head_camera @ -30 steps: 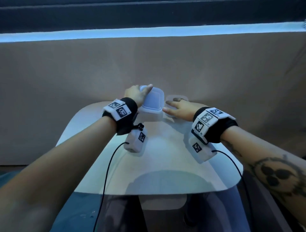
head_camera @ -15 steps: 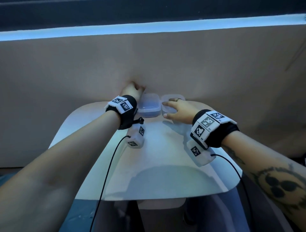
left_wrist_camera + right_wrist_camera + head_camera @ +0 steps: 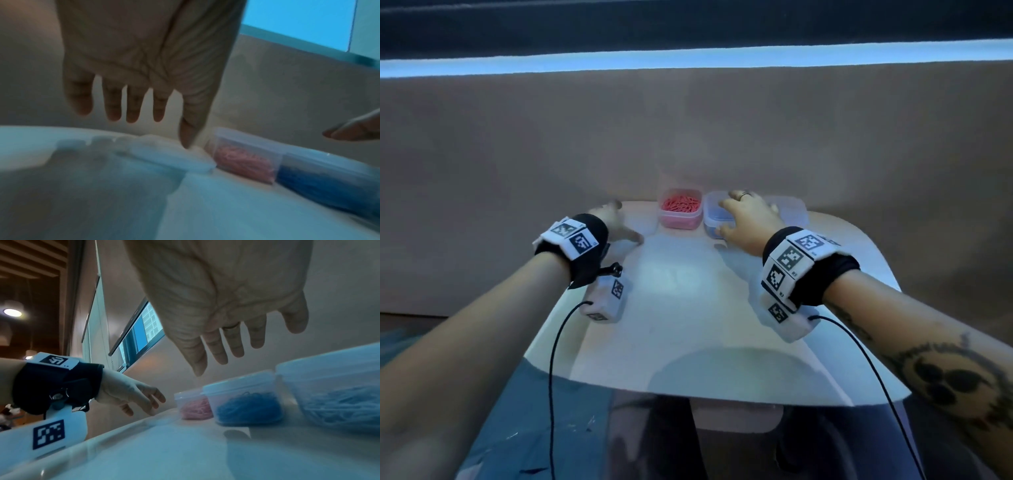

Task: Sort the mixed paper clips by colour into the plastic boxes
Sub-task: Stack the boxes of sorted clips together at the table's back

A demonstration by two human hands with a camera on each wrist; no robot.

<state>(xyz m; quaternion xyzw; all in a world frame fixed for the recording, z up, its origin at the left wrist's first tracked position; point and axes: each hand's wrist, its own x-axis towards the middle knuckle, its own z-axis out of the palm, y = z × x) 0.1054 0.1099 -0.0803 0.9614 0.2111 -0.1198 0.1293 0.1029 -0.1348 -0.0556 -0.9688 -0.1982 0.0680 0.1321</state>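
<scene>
Three clear plastic boxes stand in a row at the far edge of the white table (image 3: 688, 325). The open box of pink clips (image 3: 680, 208) (image 3: 195, 406) is on the left. The box of blue clips (image 3: 711, 219) (image 3: 246, 405) is in the middle and seems lidded. A larger box of pale clips (image 3: 791, 209) (image 3: 339, 402) is on the right. A clear lid (image 3: 172, 155) lies flat just left of the pink box. My left hand (image 3: 625, 222) (image 3: 133, 116) hovers open over that lid. My right hand (image 3: 732, 216) (image 3: 236, 353) is open, fingers spread above the blue box, holding nothing.
A tan partition wall (image 3: 688, 137) rises right behind the boxes. The near and middle table surface is bare white. Black cables (image 3: 554, 342) run from both wrist cameras over the front edge. Dark floor lies below the table.
My left hand took the lid off the pink box, carried it left and let it go on the table. My right hand shifted from beside the boxes to above the blue box.
</scene>
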